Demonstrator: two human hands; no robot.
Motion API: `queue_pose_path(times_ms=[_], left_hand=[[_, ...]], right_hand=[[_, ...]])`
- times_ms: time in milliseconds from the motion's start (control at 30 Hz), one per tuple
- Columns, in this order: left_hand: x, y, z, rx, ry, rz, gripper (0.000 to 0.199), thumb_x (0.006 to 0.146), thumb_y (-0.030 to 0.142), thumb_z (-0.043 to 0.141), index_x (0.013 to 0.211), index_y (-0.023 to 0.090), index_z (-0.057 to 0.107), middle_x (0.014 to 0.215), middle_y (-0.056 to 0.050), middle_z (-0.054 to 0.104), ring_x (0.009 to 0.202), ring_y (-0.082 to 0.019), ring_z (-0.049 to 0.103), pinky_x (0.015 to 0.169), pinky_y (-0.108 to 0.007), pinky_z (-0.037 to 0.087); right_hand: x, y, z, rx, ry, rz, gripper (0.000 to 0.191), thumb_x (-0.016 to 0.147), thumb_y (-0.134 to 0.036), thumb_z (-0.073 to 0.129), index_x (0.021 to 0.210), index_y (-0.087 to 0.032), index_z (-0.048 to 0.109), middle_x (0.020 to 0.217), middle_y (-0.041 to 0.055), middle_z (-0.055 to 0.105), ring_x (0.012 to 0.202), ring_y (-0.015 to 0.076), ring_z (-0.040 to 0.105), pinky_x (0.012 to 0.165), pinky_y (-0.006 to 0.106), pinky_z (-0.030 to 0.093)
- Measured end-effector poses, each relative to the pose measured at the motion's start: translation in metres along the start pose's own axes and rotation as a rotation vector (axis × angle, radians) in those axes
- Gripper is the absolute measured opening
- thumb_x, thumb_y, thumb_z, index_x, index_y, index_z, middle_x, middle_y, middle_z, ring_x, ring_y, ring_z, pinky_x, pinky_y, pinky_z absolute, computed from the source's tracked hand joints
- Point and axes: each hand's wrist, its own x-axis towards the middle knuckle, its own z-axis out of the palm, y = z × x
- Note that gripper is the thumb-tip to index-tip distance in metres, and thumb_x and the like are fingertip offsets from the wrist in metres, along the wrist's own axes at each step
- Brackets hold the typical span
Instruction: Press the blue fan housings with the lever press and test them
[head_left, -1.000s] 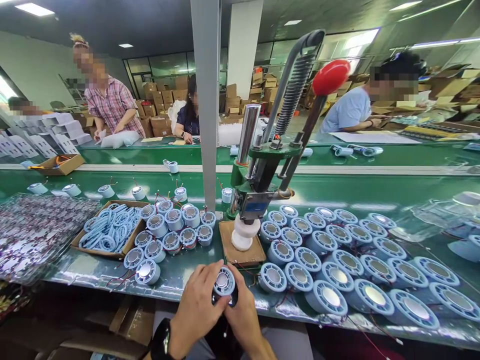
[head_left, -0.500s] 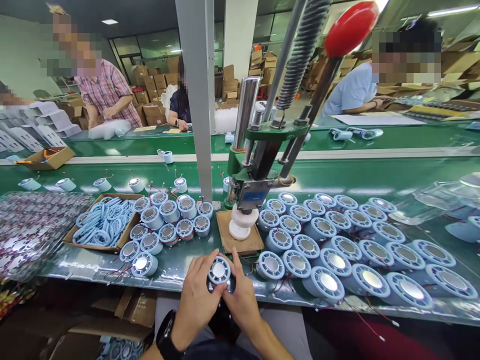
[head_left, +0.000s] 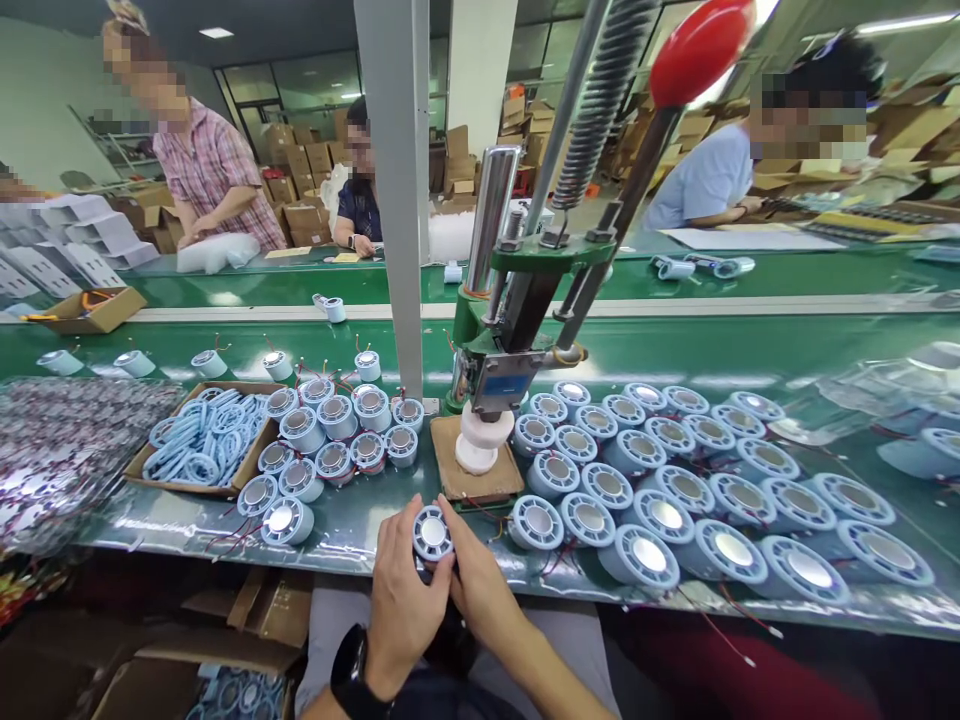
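Fingers [head_left: 399, 530] of the left hand [head_left: 406, 595] and right hand [head_left: 480, 580] pinch a round blue unit [head_left: 433, 533] in front of the press [head_left: 520, 318].

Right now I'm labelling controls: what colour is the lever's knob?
The knob is red, shown best in the head view.

From my end I'm seeing a black watch [head_left: 351, 660] with a broad black strap [head_left: 373, 698] circling the wrist below the left hand [head_left: 407, 590]; light grey trousers [head_left: 577, 640] are covering the thighs, dark cloth [head_left: 459, 698] showing between.
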Motion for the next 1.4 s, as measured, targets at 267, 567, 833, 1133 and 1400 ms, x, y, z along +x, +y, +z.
queue_pose_path(times_ms=[267,567,833,1133,1400], left_hand=[[0.012,-0.006,-0.011,-0.032,-0.102,-0.018,0.059,0.077,0.014,0.067,0.134,0.021,0.051,0.125,-0.011,0.064,0.116,-0.029,0.061,0.1,-0.047,0.052],[0.022,-0.007,-0.016,-0.062,-0.202,0.066,0.064,0.077,0.013,0.07,0.138,0.022,0.051,0.127,-0.01,0.066,0.118,-0.027,0.061,0.102,-0.044,0.053],[0.021,-0.005,-0.015,-0.096,-0.156,0.022,0.068,0.071,0.009,0.077,0.135,0.023,0.056,0.133,-0.009,0.065,0.123,-0.026,0.061,0.105,-0.04,0.052],[0.018,0.0,-0.018,-0.098,-0.241,-0.124,0.093,0.076,0.01,0.075,0.154,0.029,0.028,0.133,-0.004,0.067,0.123,-0.024,0.062,0.106,-0.04,0.05],[0.02,-0.005,-0.022,-0.066,-0.334,0.042,0.092,0.087,0.015,0.066,0.159,0.026,0.01,0.138,-0.009,0.062,0.127,-0.025,0.058,0.107,-0.042,0.048]], right_hand=[[0.001,-0.003,-0.005,-0.018,-0.015,0.002,0.084,0.082,-0.004,0.043,0.16,-0.02,0.017,0.152,0.012,0.043,0.137,0.0223,0.05,0.11,0.041,0.048],[0.0,-0.002,-0.004,-0.013,-0.021,-0.019,0.088,0.08,-0.002,0.045,0.161,-0.02,0.013,0.155,0.0116,0.039,0.142,0.0225,0.043,0.114,0.043,0.044],[0.0,-0.003,-0.002,-0.04,0.03,-0.049,0.095,0.077,0.001,0.045,0.161,-0.027,0.01,0.154,0.0083,0.042,0.139,0.021,0.047,0.112,0.039,0.047],[0.001,-0.005,-0.003,-0.064,0.04,-0.062,0.093,0.078,0.002,0.044,0.16,-0.028,0.013,0.151,0.008,0.045,0.137,0.0197,0.049,0.11,0.037,0.049],[0.001,-0.006,-0.001,-0.081,0.06,-0.047,0.096,0.077,0.002,0.046,0.16,-0.032,0.011,0.151,0.0053,0.046,0.135,0.019,0.052,0.108,0.036,0.051]])
